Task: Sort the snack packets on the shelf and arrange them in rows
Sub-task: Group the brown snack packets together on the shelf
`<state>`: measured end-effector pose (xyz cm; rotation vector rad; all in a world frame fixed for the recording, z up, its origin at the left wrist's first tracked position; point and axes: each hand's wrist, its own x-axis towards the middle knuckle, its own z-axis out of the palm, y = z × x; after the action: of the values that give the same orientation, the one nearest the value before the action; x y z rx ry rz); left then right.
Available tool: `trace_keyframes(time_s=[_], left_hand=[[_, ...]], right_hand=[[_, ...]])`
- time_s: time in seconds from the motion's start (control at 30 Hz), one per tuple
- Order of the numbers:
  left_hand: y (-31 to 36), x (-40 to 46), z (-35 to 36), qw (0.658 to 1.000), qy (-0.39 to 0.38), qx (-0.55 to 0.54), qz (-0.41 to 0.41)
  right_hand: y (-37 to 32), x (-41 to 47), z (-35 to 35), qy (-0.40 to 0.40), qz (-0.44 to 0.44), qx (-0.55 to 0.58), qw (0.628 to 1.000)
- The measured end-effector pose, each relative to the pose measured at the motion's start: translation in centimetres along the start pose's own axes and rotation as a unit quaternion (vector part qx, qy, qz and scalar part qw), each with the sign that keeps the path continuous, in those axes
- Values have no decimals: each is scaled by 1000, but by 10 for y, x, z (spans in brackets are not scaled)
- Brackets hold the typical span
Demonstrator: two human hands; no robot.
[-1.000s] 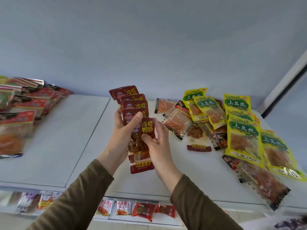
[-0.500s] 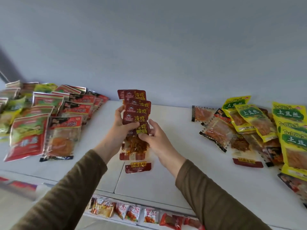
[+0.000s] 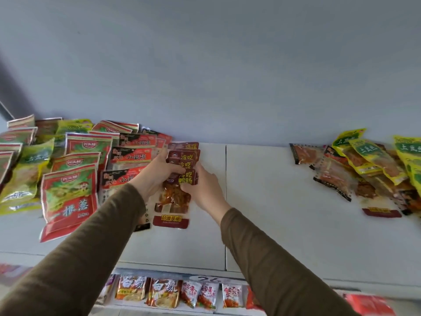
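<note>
Both hands grip one fanned stack of dark red snack packets (image 3: 182, 174) low over the white shelf (image 3: 284, 213), left hand (image 3: 155, 176) at its nine o'clock, right hand (image 3: 202, 190) at four o'clock, beside the sorted packets (image 3: 75, 169).

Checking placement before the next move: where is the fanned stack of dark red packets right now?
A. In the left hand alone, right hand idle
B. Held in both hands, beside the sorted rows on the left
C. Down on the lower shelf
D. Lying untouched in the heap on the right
B. The left hand and right hand both grip the dark red packets, right next to the rows of red packets on the left.
</note>
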<state>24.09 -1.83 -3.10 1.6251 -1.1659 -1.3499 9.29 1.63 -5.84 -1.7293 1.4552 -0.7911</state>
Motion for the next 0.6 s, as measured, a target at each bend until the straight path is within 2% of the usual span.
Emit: trace_keyframes(time_s=[0.07, 0.13, 0.37, 0.5, 0.6], left_hand=[[-3, 1, -1, 999, 10, 42, 11], [-5, 2, -1, 998, 11, 66, 21], [-1, 3, 0, 994, 21, 107, 26], [0, 1, 1, 991, 28, 128, 36], [2, -1, 4, 980, 51, 177, 77]], right_hand=[[5, 1, 6, 26, -15, -163, 986], [9, 3, 7, 27, -6, -228, 973], [4, 13, 9, -28, 8, -174, 984], [2, 11, 8, -20, 6, -136, 991], [4, 3, -5, 16, -9, -110, 994]])
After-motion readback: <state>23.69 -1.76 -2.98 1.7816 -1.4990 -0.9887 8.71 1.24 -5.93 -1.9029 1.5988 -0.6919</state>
